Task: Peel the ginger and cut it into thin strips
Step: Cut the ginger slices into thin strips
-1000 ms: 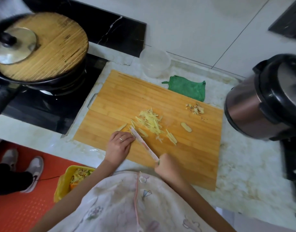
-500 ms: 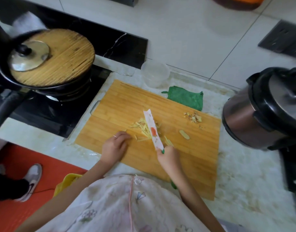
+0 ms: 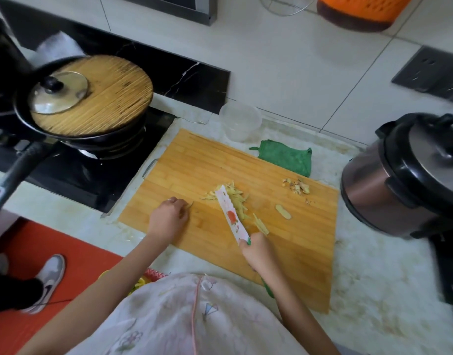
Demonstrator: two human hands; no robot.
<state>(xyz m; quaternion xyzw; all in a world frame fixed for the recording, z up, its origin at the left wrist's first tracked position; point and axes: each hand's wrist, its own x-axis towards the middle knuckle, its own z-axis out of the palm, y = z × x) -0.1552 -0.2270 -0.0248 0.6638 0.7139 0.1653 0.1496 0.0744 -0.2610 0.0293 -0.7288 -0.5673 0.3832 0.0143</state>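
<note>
Right hand (image 3: 258,252) grip wrapped on knife (image 3: 232,216), blade against ginger strips (image 3: 235,198) mid cutting board (image 3: 194,162), left hand (image 3: 169,216) loosely curled, empty (seemingly): rake strips together, then sliver the stray slice (image 3: 283,211).

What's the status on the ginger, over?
Right hand grips white flower-print knife, blade at pale yellow ginger strips. Left hand rests on bamboo cutting board. One ginger slice uncut; nothing blocking.

Ginger strips (image 3: 232,198): thin, pale yellow, heaped loosely mid cutting board (image 3: 194,165). White patterned knife (image 3: 232,216) angled across the heap's left edge, tip among the strips. One oval ginger slice (image 3: 283,211) lies apart to the right, with knobbly ginger scraps (image 3: 298,187) beyond it.
</note>
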